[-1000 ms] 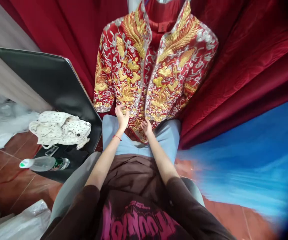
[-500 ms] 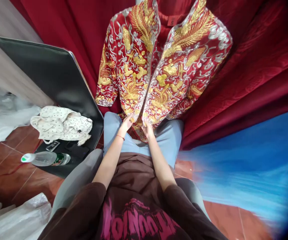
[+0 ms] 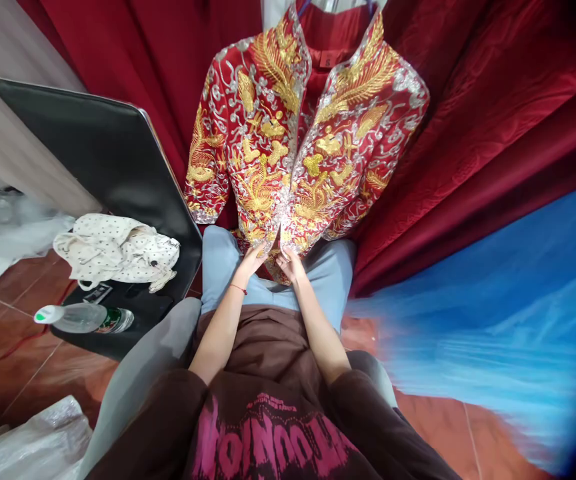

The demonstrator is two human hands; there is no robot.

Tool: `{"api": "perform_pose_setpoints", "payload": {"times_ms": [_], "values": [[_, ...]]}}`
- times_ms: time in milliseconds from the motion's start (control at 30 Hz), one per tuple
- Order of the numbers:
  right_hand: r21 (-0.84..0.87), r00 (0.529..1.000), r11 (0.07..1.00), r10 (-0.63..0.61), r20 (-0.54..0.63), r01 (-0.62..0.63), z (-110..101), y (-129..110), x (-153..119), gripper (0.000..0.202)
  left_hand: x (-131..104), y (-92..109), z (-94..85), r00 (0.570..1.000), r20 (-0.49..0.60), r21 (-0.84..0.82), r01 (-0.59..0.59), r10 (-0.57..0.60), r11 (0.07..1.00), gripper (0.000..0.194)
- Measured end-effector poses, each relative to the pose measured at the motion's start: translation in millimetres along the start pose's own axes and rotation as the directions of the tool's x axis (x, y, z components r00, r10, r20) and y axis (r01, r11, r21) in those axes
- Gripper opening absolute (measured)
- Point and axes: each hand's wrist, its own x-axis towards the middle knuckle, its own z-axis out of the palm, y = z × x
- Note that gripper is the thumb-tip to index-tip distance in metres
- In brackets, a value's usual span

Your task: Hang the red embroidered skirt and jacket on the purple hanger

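A red jacket [image 3: 263, 153] with gold and silver embroidery hangs open-fronted before me, its lower hem reaching my lap. My left hand [image 3: 254, 261] is closed on the bottom corner of one front panel, thumb on top of the embroidery. The matching corner of the other panel is pinched in my right hand [image 3: 291, 263]. Between the two corners a narrow gap shows, with more embroidered cloth of the jacket below it. A red label [image 3: 327, 59] sits inside the collar. Parts of my fingers are hidden under the fabric.
To my left stands a black chair [image 3: 93, 133] bearing a white dotted cloth bag [image 3: 113, 250] and a plastic bottle [image 3: 78, 318]. Red curtains [image 3: 468, 133] hang behind the jacket. Blue fabric [image 3: 493, 320] spreads at the right, and clear plastic wrapping [image 3: 38, 440] lies lower left.
Both hands stay on the jacket's front corners, which have come closer together. The jacket appears slightly lower and further left, with more of its collar in view.
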Motion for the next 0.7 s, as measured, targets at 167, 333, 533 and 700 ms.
{"api": "perform_pose_setpoints", "payload": {"times_ms": [167,333,533,700], "values": [[-0.003,0.999,0.999,-0.039,0.024,0.04,1.0,-0.9,-8.0,0.045,-3.8,-1.9,2.9,1.0,-0.016,0.02,0.014,-0.014,1.0,0.029],[-0.034,0.999,0.999,-0.034,0.012,0.034,3.4,-4.8,-13.3,0.056,-9.0,-1.4,9.6,1.0,0.009,0.024,0.007,-0.008,1.0,0.03],[-0.074,1.0,0.997,0.014,-0.014,-0.015,7.8,-9.9,-15.6,0.057,-15.1,-2.1,18.6,0.999,0.047,0.01,-0.022,0.021,1.0,0.027],[-0.083,1.0,0.996,0.02,-0.005,-0.02,7.2,-10.4,-17.1,0.058,-15.0,-3.8,21.8,0.999,0.038,-0.011,-0.032,0.033,0.999,0.029]]}}
